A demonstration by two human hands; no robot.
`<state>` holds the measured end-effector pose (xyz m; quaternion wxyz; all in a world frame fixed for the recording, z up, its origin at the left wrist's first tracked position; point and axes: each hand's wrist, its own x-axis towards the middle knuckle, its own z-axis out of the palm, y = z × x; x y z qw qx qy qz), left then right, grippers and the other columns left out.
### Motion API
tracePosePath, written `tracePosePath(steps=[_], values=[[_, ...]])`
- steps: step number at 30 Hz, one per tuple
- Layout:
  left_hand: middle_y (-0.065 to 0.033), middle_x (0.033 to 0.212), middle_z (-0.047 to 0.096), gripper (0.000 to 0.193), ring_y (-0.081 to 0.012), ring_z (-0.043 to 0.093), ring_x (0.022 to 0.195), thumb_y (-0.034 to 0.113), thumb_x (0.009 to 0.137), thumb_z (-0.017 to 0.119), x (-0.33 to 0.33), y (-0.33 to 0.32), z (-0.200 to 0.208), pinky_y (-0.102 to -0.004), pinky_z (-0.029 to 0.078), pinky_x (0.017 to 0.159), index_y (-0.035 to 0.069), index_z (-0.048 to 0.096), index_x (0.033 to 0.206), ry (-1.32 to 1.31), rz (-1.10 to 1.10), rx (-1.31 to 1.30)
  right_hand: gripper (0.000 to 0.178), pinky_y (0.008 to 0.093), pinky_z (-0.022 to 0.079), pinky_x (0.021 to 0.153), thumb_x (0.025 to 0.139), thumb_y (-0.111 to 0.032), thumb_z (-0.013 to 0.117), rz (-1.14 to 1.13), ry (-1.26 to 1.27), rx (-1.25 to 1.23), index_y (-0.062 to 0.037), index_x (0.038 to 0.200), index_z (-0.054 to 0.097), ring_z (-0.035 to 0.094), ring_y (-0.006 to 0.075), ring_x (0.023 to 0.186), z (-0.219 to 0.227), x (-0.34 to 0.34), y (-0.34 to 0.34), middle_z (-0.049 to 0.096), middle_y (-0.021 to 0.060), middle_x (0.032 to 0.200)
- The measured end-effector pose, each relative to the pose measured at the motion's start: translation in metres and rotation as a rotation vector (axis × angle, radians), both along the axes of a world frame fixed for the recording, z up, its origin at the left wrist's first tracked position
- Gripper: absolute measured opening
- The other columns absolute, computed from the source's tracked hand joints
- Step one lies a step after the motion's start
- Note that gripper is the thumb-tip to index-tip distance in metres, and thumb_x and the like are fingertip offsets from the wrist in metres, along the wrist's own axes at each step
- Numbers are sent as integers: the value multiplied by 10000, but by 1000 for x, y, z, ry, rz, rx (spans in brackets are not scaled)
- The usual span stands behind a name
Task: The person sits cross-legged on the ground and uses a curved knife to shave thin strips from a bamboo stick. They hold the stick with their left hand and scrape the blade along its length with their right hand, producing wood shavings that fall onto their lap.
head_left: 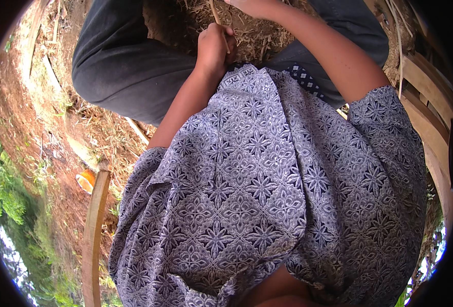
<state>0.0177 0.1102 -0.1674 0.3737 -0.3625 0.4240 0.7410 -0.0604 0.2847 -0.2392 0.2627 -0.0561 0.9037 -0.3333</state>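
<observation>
My left hand [215, 47] is closed in a fist around a thin, light-brown wooden stick [215, 13], near the top of the view between my bent legs. The stick rises from the fist and runs out past the upper edge, so its far end is hidden. My right hand [253, 6] reaches in from the right, close to the stick. The picture's upper edge cuts off most of its fingers, and whatever it may hold is out of sight. Beneath both hands lies brown ground [259, 38] strewn with shavings or straw.
My legs in dark trousers [129, 77] fold around the work spot. A curved-looking wooden board [94, 235] stands at the left, near an orange and white object [85, 180]. Several wooden slats [427, 77] line the right side. Reddish soil and greenery spread at far left.
</observation>
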Motion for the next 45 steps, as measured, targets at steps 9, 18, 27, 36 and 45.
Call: tracePosePath(steps=[9,18,27,36,45], values=[[-5,543,361,204,-148,301,416,233,976,372,3,-4,-14,-335,241,393,134,451,815,24,13,47,254,485,549,781,915,-362,696,22,-84,129,-119,984,725,715,370,871,40,5,-16,739,171,907],[19,529,323,235,-130,281,417,239,1009,345,1,-3,-22,-310,220,391,152,432,808,-51,78,92,259,508,544,741,919,-383,691,-96,2,118,-132,981,708,710,383,837,15,29,-24,733,161,887],[14,525,315,222,-127,263,413,229,1005,343,2,-7,-27,-311,200,395,150,423,815,-28,66,64,301,546,542,747,961,-439,634,-108,-105,317,-147,1021,677,710,419,865,40,19,-46,737,160,896],[22,526,313,219,-123,264,417,209,1005,343,-4,-16,-7,-302,222,401,146,412,806,-5,58,27,304,580,533,759,988,-449,601,-82,39,342,-156,1061,635,708,441,851,-12,23,-63,728,200,883],[24,544,356,331,-96,310,441,263,1064,389,18,-43,73,-285,247,415,141,410,757,262,-92,35,345,535,515,761,1069,-402,489,-546,-108,245,-111,1241,556,679,395,906,-7,-15,-15,695,215,1004]])
